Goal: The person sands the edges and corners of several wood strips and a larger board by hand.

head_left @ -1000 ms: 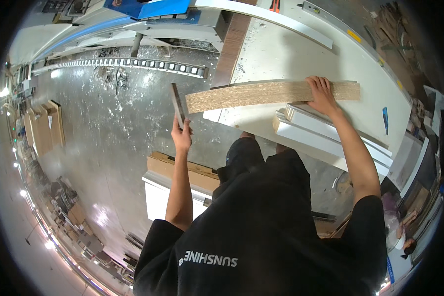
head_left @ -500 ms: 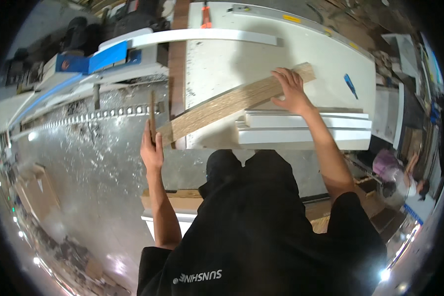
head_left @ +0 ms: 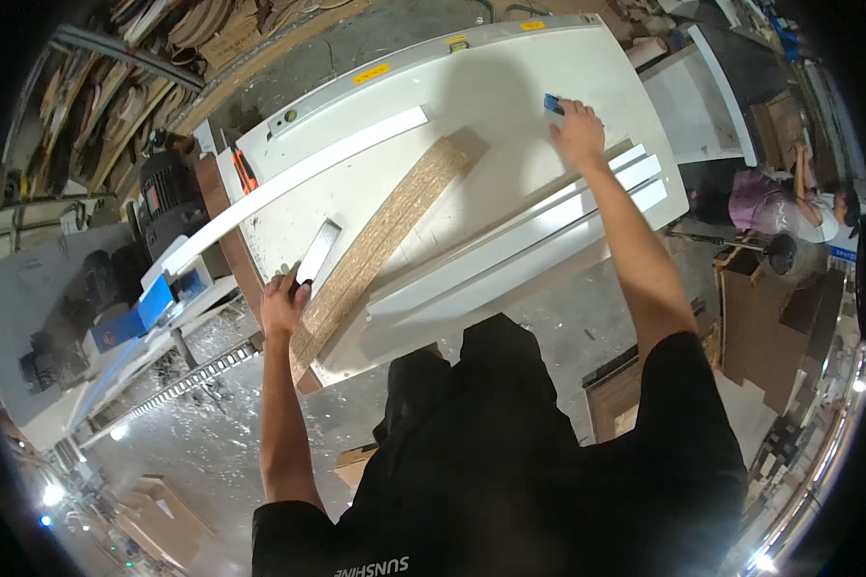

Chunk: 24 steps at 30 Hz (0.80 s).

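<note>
My left hand [head_left: 284, 302] is closed on one end of a short white-faced strip [head_left: 319, 250], held at the table's left end. Next to it lies a long bare particleboard strip [head_left: 385, 238], slanting across the table, its near end reaching past the edge. At the far right, my right hand [head_left: 579, 135] has its fingers on a slim blue tool [head_left: 552, 102], which looks like a utility knife; the hand hides part of it. Several white-faced strips [head_left: 510, 248] lie side by side under my right forearm.
The white tabletop [head_left: 510, 163] carries a long spirit level [head_left: 404, 69] along its far edge. A long white strip [head_left: 298, 175] and an orange-red hand tool [head_left: 244, 171] lie at the left. A dark motor [head_left: 168, 192] stands beyond. Another person [head_left: 775, 204] is at the right.
My view has turned. My right hand has left the particleboard strip and reached the blue tool. That strip now lies free on the table; my left hand still holds the short strip, its white face showing.
</note>
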Each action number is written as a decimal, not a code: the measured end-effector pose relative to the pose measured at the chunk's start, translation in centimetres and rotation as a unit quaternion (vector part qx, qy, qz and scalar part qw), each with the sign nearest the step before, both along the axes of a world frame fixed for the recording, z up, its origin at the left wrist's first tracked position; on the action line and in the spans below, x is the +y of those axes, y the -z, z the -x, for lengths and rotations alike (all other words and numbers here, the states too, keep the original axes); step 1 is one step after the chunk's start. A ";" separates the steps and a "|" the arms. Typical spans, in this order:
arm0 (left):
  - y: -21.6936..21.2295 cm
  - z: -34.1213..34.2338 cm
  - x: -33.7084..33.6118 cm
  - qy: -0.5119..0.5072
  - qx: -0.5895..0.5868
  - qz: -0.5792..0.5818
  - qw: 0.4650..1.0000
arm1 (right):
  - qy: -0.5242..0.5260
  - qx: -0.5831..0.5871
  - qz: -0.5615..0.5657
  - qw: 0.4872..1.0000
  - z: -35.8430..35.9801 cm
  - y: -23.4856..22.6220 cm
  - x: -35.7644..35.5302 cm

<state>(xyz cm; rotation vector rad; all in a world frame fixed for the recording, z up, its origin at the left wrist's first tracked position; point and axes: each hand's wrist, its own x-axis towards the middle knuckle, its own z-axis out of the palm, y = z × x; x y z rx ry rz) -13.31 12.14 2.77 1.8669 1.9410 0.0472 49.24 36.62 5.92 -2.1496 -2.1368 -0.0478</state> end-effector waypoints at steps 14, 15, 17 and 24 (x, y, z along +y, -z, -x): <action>-13.9 -13.3 -6.0 -0.469 -0.342 -0.113 0.807 | -0.235 0.106 -0.106 0.960 -1.5 0.6 2.4; -13.8 -14.4 -7.0 -0.484 -0.372 -0.083 0.787 | -0.275 0.151 -0.138 0.940 3.6 -2.1 0.5; -13.8 -17.5 -6.9 -0.439 -0.542 0.016 0.716 | -0.392 0.198 -0.070 0.895 13.8 -8.5 -6.4; -17.2 -16.1 -12.0 -0.398 -0.895 -0.010 0.200 | -0.672 0.362 -0.030 0.645 34.3 -12.2 -24.6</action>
